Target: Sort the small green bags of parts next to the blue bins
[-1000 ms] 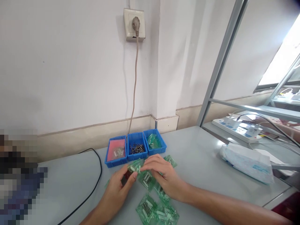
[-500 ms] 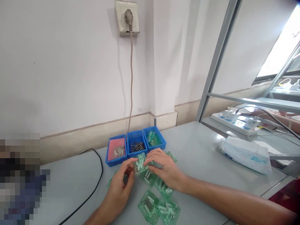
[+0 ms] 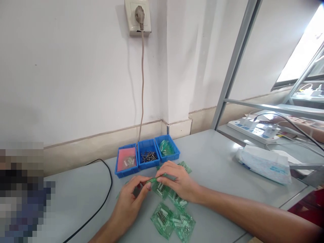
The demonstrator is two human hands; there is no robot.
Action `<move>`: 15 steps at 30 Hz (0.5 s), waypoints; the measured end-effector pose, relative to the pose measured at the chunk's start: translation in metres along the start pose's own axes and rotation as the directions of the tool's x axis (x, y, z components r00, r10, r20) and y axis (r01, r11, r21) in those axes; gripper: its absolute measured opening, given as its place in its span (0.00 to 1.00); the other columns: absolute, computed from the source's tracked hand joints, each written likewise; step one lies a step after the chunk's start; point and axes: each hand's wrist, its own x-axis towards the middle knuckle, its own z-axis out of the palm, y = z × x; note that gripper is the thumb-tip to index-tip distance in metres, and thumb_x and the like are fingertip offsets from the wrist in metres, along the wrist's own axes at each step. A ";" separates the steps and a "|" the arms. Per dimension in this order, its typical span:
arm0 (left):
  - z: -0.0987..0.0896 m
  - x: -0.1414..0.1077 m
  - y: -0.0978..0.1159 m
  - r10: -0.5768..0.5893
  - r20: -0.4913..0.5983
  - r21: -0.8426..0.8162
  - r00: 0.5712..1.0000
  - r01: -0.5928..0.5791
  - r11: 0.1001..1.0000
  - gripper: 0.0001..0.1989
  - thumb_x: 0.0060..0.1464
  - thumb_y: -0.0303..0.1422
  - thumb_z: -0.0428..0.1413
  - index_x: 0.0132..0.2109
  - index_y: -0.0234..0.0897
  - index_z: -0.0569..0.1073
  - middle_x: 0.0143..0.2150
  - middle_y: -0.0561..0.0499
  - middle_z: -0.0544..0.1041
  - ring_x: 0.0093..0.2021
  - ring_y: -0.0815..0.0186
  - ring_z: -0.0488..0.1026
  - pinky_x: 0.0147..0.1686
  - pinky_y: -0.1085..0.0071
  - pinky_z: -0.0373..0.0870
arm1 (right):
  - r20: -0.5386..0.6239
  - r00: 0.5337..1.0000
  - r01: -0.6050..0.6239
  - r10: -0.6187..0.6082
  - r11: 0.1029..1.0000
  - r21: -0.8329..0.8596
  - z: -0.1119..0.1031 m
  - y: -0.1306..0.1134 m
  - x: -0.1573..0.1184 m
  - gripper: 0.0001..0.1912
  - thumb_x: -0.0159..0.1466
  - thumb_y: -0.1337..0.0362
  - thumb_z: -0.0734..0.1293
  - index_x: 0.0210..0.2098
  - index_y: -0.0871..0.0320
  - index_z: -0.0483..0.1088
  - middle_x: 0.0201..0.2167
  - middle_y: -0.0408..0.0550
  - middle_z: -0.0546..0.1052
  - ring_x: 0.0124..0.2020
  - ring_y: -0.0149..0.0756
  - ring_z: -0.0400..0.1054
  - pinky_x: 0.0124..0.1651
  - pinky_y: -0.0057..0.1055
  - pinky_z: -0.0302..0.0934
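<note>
Between my two hands a small green bag [image 3: 152, 180] is pinched, seen nearly edge-on. My left hand [image 3: 134, 195] grips its left end with thumb and fingers, and my right hand [image 3: 177, 180] grips the right end. Several green bags with metal screws and white pieces lie beneath and around my right hand. Closer to me are a bag of screws [image 3: 162, 219] and a second filled bag [image 3: 183, 225]. Behind my hands stand a blue bin with a pink sheet [image 3: 126, 160], a blue bin of loose screws [image 3: 149, 156] and a blue bin with green bags [image 3: 167, 148].
A black cable [image 3: 109, 189] curves over the grey table [image 3: 215, 158] at left. At right lie a white plastic package [image 3: 264, 164] and a power strip [image 3: 253, 131] beside a metal frame [image 3: 234, 57]. Another person's arm shows at far right.
The green bag between my hands has turned from facing the camera to nearly edge-on. My left fingers have moved slightly and now pinch its end.
</note>
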 end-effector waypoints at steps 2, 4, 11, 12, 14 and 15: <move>-0.001 0.000 0.002 -0.009 0.008 0.002 1.000 0.009 1.000 0.14 0.73 0.43 0.56 0.47 0.42 0.82 0.41 0.49 0.84 0.43 0.59 0.79 0.46 0.67 0.72 | -0.006 1.000 -0.011 0.011 1.000 0.003 0.000 0.000 0.001 0.13 0.78 0.54 0.66 0.43 0.53 0.80 0.38 0.46 0.82 0.43 0.39 0.72 0.49 0.37 0.66; -0.001 0.000 0.001 -0.010 -0.006 -0.004 1.000 0.010 1.000 0.14 0.73 0.43 0.56 0.48 0.43 0.83 0.44 0.48 0.84 0.47 0.57 0.80 0.49 0.65 0.74 | -0.012 1.000 -0.024 0.024 1.000 0.001 0.000 0.000 0.001 0.14 0.78 0.53 0.67 0.43 0.53 0.80 0.38 0.46 0.82 0.43 0.40 0.73 0.50 0.37 0.67; 0.000 0.003 -0.006 0.012 -0.052 -0.029 0.999 -0.013 0.999 0.16 0.73 0.43 0.54 0.57 0.43 0.81 0.57 0.44 0.81 0.58 0.54 0.77 0.59 0.57 0.73 | -0.005 1.000 -0.029 0.029 1.000 0.005 0.000 0.000 0.000 0.14 0.76 0.52 0.69 0.40 0.54 0.80 0.42 0.48 0.82 0.45 0.40 0.74 0.52 0.38 0.68; 0.001 0.004 -0.006 0.032 -0.055 -0.024 0.998 -0.034 0.999 0.15 0.73 0.43 0.54 0.57 0.43 0.81 0.57 0.44 0.81 0.58 0.54 0.77 0.59 0.58 0.73 | 0.001 0.999 -0.033 0.033 0.999 0.014 0.000 0.000 0.000 0.13 0.76 0.53 0.69 0.40 0.54 0.79 0.42 0.48 0.81 0.46 0.40 0.74 0.52 0.38 0.68; 0.001 0.004 -0.007 0.065 -0.055 -0.015 0.996 -0.066 0.998 0.14 0.73 0.42 0.55 0.56 0.43 0.80 0.56 0.44 0.81 0.57 0.55 0.77 0.57 0.59 0.74 | 0.012 0.999 -0.046 0.045 0.998 0.038 0.000 -0.001 0.001 0.12 0.77 0.55 0.68 0.40 0.54 0.77 0.42 0.47 0.79 0.47 0.40 0.72 0.53 0.37 0.67; 0.001 0.005 -0.007 0.071 -0.049 -0.010 0.996 -0.072 0.997 0.14 0.72 0.42 0.56 0.57 0.43 0.80 0.56 0.45 0.81 0.56 0.55 0.77 0.56 0.60 0.74 | 0.015 0.998 -0.054 0.053 0.997 0.051 -0.001 -0.001 0.001 0.12 0.77 0.55 0.67 0.40 0.54 0.76 0.43 0.47 0.77 0.47 0.39 0.72 0.52 0.36 0.67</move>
